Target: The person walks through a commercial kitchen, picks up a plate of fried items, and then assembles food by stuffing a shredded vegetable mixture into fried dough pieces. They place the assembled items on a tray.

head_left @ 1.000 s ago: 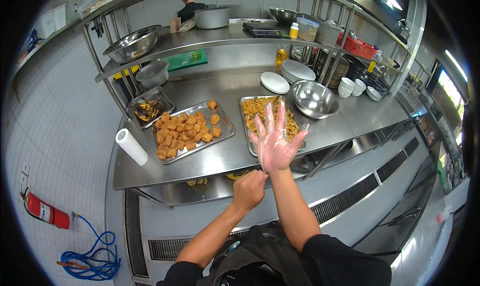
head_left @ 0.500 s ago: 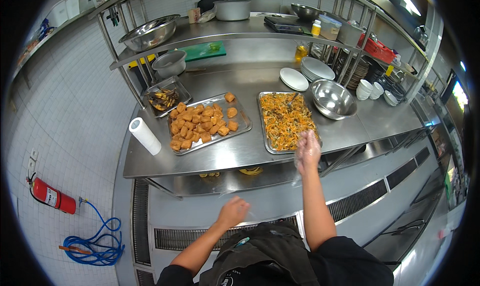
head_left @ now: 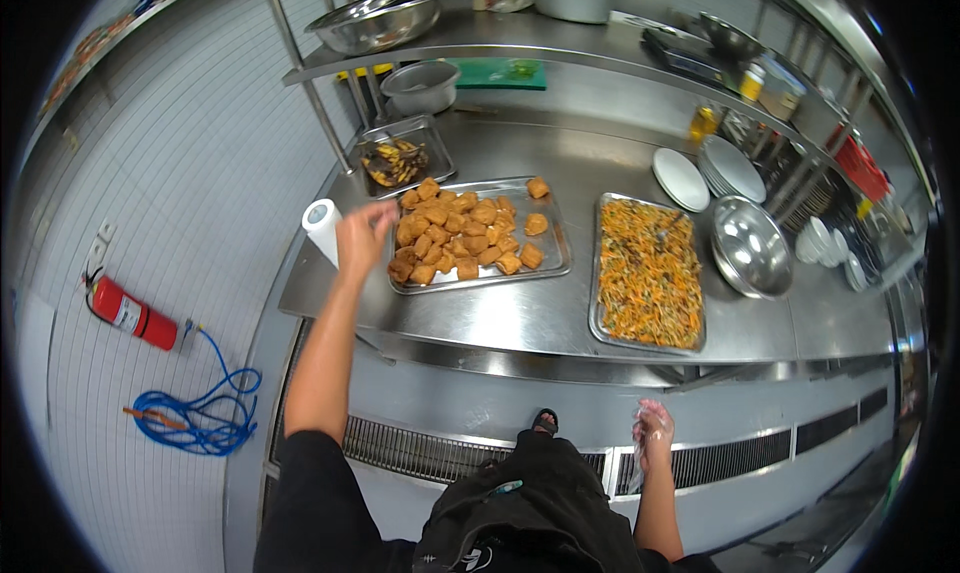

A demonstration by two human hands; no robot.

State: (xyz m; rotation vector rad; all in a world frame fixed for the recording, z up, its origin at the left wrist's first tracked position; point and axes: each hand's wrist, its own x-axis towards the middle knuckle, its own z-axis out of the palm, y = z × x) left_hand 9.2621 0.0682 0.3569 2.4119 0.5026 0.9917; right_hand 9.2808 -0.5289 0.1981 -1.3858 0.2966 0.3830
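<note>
My left hand (head_left: 363, 235) is reached out over the left end of a metal tray (head_left: 562, 265) of browned fried tofu pieces (head_left: 465, 228). Its fingers are loosely bent, a little blurred, and nothing shows between them. Beside it stands a white roll (head_left: 322, 228), partly covered by the hand. My right hand (head_left: 655, 431) hangs low, apart from the table's front edge, in a clear plastic glove with its fingers loosely curled; it holds nothing that I can see. Farther up is a second tray (head_left: 598, 318), spread with shredded orange and green vegetables (head_left: 650, 273), with a utensil (head_left: 672, 225) resting in it.
Behind the tofu, a smaller tray (head_left: 440, 151) holds dark and yellow peels. White plates (head_left: 682, 180), a steel bowl (head_left: 752, 248) and small white bowls (head_left: 815, 241) stand at the right. A shelf (head_left: 560, 45) overhangs the back. A fire extinguisher (head_left: 135, 315) and blue hose (head_left: 200, 423) are left.
My left hand has risen from below the table to the tofu tray and white roll. My right hand has drawn back from the vegetable tray and dropped low. The view has shifted left.
</note>
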